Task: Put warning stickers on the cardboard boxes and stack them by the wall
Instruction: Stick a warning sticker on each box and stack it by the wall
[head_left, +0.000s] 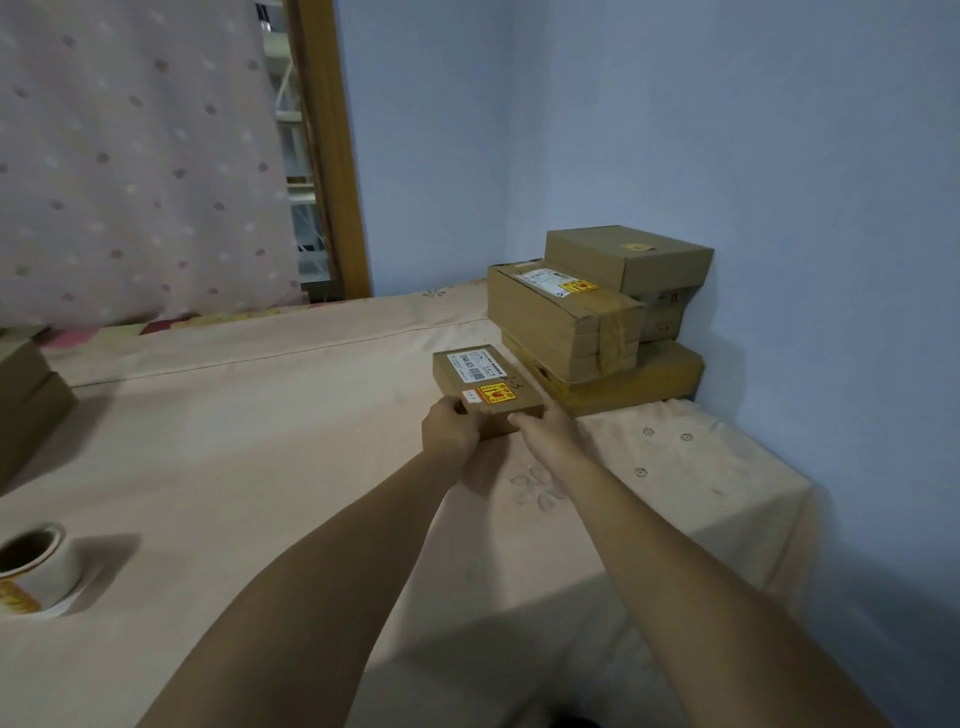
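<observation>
A small flat cardboard box (485, 387) with a white shipping label and a yellow-red warning sticker (496, 394) lies on the cloth-covered surface, just left of the stack by the wall. My left hand (449, 431) grips its near left corner and my right hand (545, 434) grips its near right corner. The stack has a wide flat box (649, 376) at the bottom, a taped box (561, 322) with a warning sticker on it, and a further box (628, 257) with a yellow sticker on top against the blue wall.
A roll of stickers (34, 569) stands at the near left. More cardboard boxes (26, 395) sit at the left edge. The beige cloth (260, 441) covers the surface, which drops off at the right near the wall. A curtain and wooden frame stand behind.
</observation>
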